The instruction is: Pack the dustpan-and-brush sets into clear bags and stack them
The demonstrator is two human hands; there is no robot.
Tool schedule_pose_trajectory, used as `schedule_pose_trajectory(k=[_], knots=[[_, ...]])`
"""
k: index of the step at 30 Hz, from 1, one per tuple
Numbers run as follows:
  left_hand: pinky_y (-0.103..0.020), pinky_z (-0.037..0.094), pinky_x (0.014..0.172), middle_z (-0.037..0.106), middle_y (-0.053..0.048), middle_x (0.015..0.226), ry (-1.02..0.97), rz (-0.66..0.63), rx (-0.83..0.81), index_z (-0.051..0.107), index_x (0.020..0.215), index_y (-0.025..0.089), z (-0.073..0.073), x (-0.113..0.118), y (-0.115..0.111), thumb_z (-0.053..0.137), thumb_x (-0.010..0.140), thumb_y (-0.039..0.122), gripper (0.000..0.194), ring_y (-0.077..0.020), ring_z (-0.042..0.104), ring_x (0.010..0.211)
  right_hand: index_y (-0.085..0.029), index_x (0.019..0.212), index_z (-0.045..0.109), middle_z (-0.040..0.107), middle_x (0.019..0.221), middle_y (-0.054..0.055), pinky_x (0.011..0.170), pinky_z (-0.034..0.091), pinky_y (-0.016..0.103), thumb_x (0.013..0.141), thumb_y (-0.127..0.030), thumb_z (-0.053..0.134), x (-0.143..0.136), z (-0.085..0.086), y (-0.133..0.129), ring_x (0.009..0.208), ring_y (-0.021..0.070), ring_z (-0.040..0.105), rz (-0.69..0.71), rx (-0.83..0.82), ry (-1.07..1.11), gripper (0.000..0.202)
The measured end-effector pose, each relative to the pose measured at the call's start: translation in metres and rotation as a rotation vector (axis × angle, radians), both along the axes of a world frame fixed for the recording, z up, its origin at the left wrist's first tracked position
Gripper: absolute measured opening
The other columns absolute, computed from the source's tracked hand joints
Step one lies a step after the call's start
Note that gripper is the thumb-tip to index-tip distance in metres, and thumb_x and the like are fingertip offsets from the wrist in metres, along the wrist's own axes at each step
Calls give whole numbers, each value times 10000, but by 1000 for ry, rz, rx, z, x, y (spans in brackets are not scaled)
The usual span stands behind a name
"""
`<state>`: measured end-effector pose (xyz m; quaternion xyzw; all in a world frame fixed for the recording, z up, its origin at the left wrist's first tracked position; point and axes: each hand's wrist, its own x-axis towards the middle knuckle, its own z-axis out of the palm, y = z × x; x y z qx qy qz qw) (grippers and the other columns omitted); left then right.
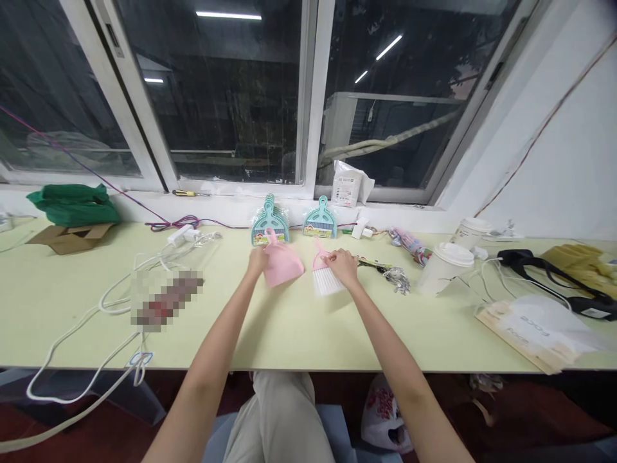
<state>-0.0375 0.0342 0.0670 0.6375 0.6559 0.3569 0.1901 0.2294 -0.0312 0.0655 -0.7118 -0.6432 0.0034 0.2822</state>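
A pink dustpan (pixel 283 265) is held up over the pale green table by my left hand (pixel 259 259), whose fingers close on its left edge. To its right, my right hand (pixel 343 265) grips a small pink brush (pixel 328 280) with white bristles that point down. The two pink pieces are apart. Behind them, a stack of teal dustpan sets (pixel 270 222) leans at the wall, and another teal set (pixel 321 220) stands to the right of it.
White cups (pixel 444 267), a tissue pack (pixel 540 328) and a black strap (pixel 554 283) lie to the right. Keychains (pixel 397 278) are near my right hand. White cables (pixel 103 302), a cardboard box (pixel 72 238) and a green bag (pixel 77 204) occupy the left.
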Motion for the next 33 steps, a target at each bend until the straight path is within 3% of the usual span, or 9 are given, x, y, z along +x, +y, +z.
schedule_pose_trajectory(k=[4, 8, 12, 17, 22, 25, 29, 31, 33], knots=[[-389, 440, 863, 694, -161, 940, 176, 30, -132, 667, 778, 183, -1, -46, 9, 630, 696, 176, 90, -348, 612, 1042, -177, 809, 723, 679, 994, 130, 875, 280, 408, 829, -436, 564, 27, -25, 10, 1031, 290, 551, -104, -235, -143, 305], [-481, 389, 933, 628, -212, 1147, 312, 112, -91, 677, 928, 167, -14, -68, 5, 611, 761, 300, 224, -385, 511, 1190, -155, 956, 699, 657, 1078, 160, 877, 280, 399, 807, -372, 579, 35, -48, 14, 1059, 291, 552, -147, -246, -203, 289], [-492, 368, 944, 587, -218, 1225, 422, 222, -25, 644, 1108, 163, -26, -83, 9, 428, 892, 377, 373, -372, 502, 1191, -163, 1042, 666, 634, 1144, 165, 882, 296, 404, 809, -363, 554, 42, -50, 17, 1069, 287, 560, -187, -190, -229, 326], [-433, 419, 871, 643, -196, 1147, 409, 166, -112, 675, 1019, 164, -37, -90, 13, 350, 902, 480, 468, -347, 575, 1083, -133, 988, 697, 656, 1122, 199, 916, 298, 447, 776, -479, 566, 46, -45, 24, 1105, 342, 553, -131, -384, -301, 427], [-369, 458, 810, 680, -169, 1081, 511, -29, -216, 673, 931, 176, -48, -74, 9, 330, 904, 480, 459, -309, 620, 1028, -122, 1015, 693, 672, 1093, 189, 907, 321, 427, 724, -443, 615, 31, -43, 31, 1077, 323, 576, -54, -489, -320, 440], [-363, 462, 807, 674, -188, 1072, 610, -65, -210, 672, 923, 150, -50, -57, 6, 296, 921, 367, 434, -301, 633, 1014, -122, 976, 700, 672, 1084, 186, 909, 315, 419, 673, -424, 665, 19, -37, 32, 1072, 314, 574, -38, -436, -322, 429], [-361, 459, 792, 676, -195, 1024, 632, -135, -197, 675, 891, 143, -49, -17, -4, 354, 902, 288, 353, -299, 648, 966, -207, 914, 708, 693, 1070, 94, 861, 335, 352, 740, -388, 602, -3, -26, 33, 1012, 238, 597, 91, -343, -175, 272], [-345, 448, 807, 684, -164, 992, 626, -235, -165, 673, 864, 161, -49, 7, -13, 374, 911, 304, 335, -273, 650, 950, -236, 883, 711, 703, 1045, 55, 841, 343, 326, 746, -368, 603, -16, -25, 35, 997, 218, 599, 194, -327, -162, 219], [-328, 434, 831, 684, -117, 1019, 589, -449, -75, 666, 884, 187, -50, 29, -22, 366, 935, 340, 341, -244, 634, 978, -230, 874, 717, 705, 1029, 56, 831, 350, 318, 726, -356, 637, -27, -27, 38, 1005, 228, 593, 265, -305, -226, 210]])
